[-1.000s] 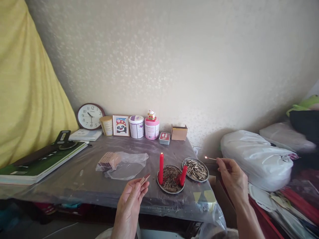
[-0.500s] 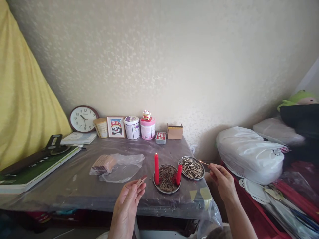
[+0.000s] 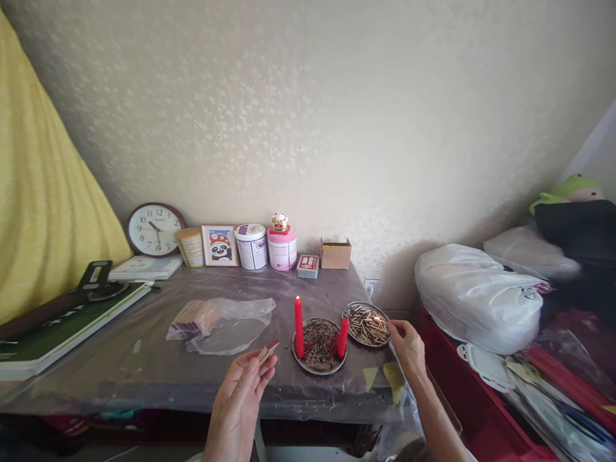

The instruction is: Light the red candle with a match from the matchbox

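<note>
Between the thumb and fingers of my left hand (image 3: 240, 398) is a small matchbox (image 3: 268, 350), held over the table's front edge. My right hand (image 3: 408, 346) pinches a burning match (image 3: 384, 319) at the right rim of a round metal dish of used matches (image 3: 366, 325). To the left of that dish, a second round dish (image 3: 315, 370) with a dark, crusted surface bears two upright red candles. The taller candle (image 3: 299, 328) has a small flame at its tip; on the shorter candle (image 3: 342, 339) I see no flame.
A plastic bag of matchboxes (image 3: 192, 319) lies left on the covered table. Along the wall stand a clock (image 3: 154, 229), a panda picture (image 3: 220, 246), two canisters, a tin (image 3: 308, 266) and a cardboard box (image 3: 335, 254). White bags (image 3: 474, 295) and a red bin (image 3: 445, 369) are at right.
My right hand has moved left and slightly down, bringing the burning match over the dish of used matches. The left hand still holds the matchbox. The view has shifted slightly.
</note>
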{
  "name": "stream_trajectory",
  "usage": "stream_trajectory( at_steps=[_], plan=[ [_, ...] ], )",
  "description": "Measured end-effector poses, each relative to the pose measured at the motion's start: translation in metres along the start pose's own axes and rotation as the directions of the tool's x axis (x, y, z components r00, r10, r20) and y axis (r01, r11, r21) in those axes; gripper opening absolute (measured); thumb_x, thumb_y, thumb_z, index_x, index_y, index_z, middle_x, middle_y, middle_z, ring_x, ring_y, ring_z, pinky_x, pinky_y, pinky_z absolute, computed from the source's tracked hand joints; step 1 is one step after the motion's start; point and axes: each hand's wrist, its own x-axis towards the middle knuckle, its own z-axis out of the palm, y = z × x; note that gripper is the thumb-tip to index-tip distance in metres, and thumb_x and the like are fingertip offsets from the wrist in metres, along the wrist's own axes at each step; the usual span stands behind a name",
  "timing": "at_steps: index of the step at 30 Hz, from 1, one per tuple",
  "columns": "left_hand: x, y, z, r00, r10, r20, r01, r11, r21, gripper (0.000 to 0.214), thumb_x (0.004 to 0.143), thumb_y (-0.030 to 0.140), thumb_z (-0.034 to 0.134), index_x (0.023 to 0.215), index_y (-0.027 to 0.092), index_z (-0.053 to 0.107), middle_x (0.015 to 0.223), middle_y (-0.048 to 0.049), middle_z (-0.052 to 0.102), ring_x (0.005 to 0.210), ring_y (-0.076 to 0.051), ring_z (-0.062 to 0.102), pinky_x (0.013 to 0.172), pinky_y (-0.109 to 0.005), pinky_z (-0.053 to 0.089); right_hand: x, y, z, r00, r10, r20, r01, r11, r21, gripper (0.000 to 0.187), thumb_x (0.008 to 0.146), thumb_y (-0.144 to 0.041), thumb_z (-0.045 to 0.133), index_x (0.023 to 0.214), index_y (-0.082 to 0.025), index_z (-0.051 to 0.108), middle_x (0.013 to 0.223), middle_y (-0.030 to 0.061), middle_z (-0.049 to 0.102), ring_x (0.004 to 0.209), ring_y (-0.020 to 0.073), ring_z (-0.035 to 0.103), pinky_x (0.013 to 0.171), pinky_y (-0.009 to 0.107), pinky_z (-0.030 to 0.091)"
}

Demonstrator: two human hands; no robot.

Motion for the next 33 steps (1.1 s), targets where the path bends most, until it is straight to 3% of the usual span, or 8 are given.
stream_trajectory(
  at_steps=[9,18,27,31,33],
  plan=[
    [0.001,0.001,0.0,1.0,-0.021,-0.016,0.021,1.0,-0.015,0.039,0.062,0.048,0.08,0.087,0.021,0.069,0.104,-0.008,0.075,0.098,-0.023,0.062,0.104,-0.044,0.034,-0.002,0.002,0.008,0.996,-0.069,0.049,0.08,0.955,-0.286,0.024,0.082,-0.034,0.047,0.08,-0.019,0.066,0.093,0.0105,0.07,0.087,0.0267,0.063,0.07,0.033,0.043],
    [0.0,0.002,0.001,0.999,-0.036,-0.016,0.036,0.999,-0.004,0.038,0.062,0.049,0.079,0.086,0.021,0.069,0.105,-0.008,0.074,0.101,-0.024,0.06,0.104,-0.045,0.034,-0.01,-0.002,0.005,0.994,-0.074,0.079,0.098,0.924,-0.37,0.021,0.086,-0.034,0.048,0.083,-0.021,0.064,0.097,0.0073,0.068,0.084,0.0247,0.063,0.062,0.03,0.038],
    [-0.001,0.002,0.002,0.999,-0.041,-0.014,0.041,0.999,0.009,0.038,0.062,0.049,0.079,0.087,0.021,0.069,0.102,-0.0076,0.074,0.101,-0.024,0.06,0.105,-0.044,0.035,-0.021,-0.009,-0.005,0.99,-0.141,0.03,0.144,0.962,-0.231,0.034,0.084,-0.047,0.047,0.083,-0.02,0.068,0.088,0.0076,0.069,0.072,0.0225,0.062,0.063,0.031,0.043],
    [-0.003,0.001,0.001,0.997,-0.071,0.015,0.07,0.995,0.065,0.036,0.062,0.049,0.078,0.084,0.021,0.07,0.096,-0.0071,0.074,0.099,-0.025,0.062,0.102,-0.044,0.038,-0.053,-0.027,-0.021,0.983,-0.185,0.01,0.185,0.977,-0.104,0.048,0.088,-0.058,0.041,0.082,-0.018,0.066,0.073,0.0055,0.067,0.064,0.0201,0.06,0.061,0.029,0.046],
    [-0.005,-0.001,0.001,0.995,-0.082,0.062,0.073,0.987,0.142,0.035,0.066,0.049,0.076,0.085,0.02,0.071,0.093,-0.0072,0.073,0.098,-0.026,0.062,0.098,-0.042,0.042,-0.078,-0.044,-0.027,0.967,-0.247,0.066,0.245,0.969,0.034,0.045,0.091,-0.055,0.043,0.075,-0.019,0.064,0.062,0.0013,0.061,0.056,0.0162,0.056,0.055,0.025,0.044]
  ],
)
